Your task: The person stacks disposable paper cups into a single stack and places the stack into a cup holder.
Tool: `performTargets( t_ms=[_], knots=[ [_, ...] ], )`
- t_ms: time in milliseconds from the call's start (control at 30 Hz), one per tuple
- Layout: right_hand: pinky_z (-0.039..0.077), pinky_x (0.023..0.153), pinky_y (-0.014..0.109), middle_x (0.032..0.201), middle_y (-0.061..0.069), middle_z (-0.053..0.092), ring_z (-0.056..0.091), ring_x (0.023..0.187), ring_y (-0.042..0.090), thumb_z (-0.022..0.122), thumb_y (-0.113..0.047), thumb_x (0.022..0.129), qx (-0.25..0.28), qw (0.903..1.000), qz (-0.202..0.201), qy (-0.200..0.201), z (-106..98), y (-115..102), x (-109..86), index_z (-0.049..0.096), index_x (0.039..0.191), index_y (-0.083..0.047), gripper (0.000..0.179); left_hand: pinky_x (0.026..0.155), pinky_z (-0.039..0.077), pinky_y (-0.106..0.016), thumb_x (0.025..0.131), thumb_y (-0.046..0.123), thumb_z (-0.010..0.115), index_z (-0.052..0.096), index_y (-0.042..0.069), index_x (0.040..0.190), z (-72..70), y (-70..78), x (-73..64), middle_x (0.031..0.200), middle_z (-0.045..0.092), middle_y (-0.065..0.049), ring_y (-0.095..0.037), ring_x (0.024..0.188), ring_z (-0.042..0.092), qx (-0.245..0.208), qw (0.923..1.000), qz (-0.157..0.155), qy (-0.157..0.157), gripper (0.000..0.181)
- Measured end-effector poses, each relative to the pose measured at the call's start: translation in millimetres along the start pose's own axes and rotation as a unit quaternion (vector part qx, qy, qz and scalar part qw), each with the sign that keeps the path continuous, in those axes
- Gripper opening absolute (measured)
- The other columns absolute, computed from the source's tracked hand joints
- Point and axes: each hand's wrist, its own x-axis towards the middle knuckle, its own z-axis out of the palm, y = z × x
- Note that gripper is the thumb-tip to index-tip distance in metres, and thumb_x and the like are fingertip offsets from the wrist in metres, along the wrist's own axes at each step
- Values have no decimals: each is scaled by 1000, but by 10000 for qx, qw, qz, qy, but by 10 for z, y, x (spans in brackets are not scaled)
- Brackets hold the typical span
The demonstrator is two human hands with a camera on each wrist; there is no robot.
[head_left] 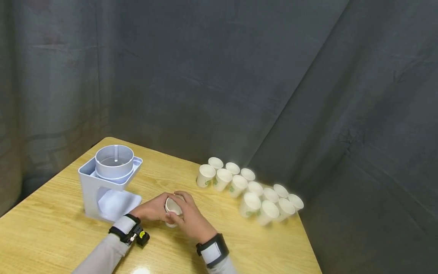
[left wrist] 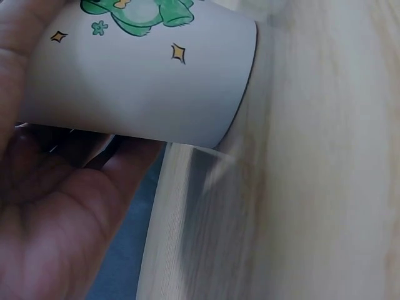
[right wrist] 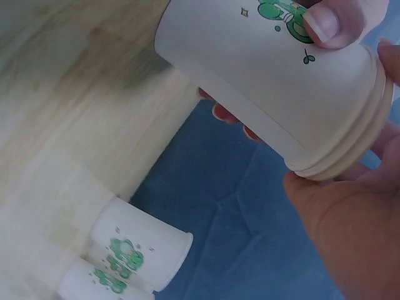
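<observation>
Two sleeved forearms, each banded at the wrist, reach in from the lower edge of the head view and meet over a pale wooden worktop (head_left: 51, 228). Between them sits a small stack of paper cups (head_left: 172, 209), held just above the wood near the worktop's middle. The left hand (head_left: 152, 209) cups the stack from the side, its fingers (left wrist: 44, 206) curled under the printed wall; the right hand (head_left: 189, 217) grips it from the other side, thumb pressed on the green cartoon print and the remaining fingers wrapped round the rims. The right wrist view shows several rims nested tightly at the mouth end, so more than one cup is in hand.

To the left stands a white cup dispenser (head_left: 111, 182), its open round tube pointing up. To the right, near the worktop's far edge, a cluster of loose cups (head_left: 249, 192) stands mouth up, many touching one another.

The risks here look modest but real. Thin paper walls may buckle if either grip tightens, leaving a dented cup that would jam against its neighbours. Nested rims could stick, so a pull might free two cups at once, or let one slip free and roll. The loose cluster sits close to the drop-off, and a careless sweep of the right sleeve might topple cups over the edge.
</observation>
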Motion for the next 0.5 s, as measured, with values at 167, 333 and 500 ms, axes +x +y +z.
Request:
performTargets(
  t_ms=[167,333,500],
  knots=[
    [46,107,36,151,4,41,45,136,21,60,-41,101,672,9977,-59,64,1,69,22,48,151,-25,53,79,56,-28,78,16,87,66,4,116,-15,11,24,104,72,-20,-19,90,68,-23,10000,34,-84,45],
    [46,106,40,149,1,41,46,134,20,62,-42,100,1228,9924,-5,-36,-8,143,44,49,150,-26,54,80,56,-27,76,12,86,64,-4,118,-12,41,29,105,70,-24,-22,91,67,-11,9999,42,-97,51],
    [46,108,41,146,7,52,52,132,22,49,-37,107,1450,9894,-1,-52,-93,243,100,50,148,-15,46,82,53,-28,70,10,88,65,-1,119,5,29,20,101,71,-6,-13,90,64,221,9997,-77,96,55]
  ],
)
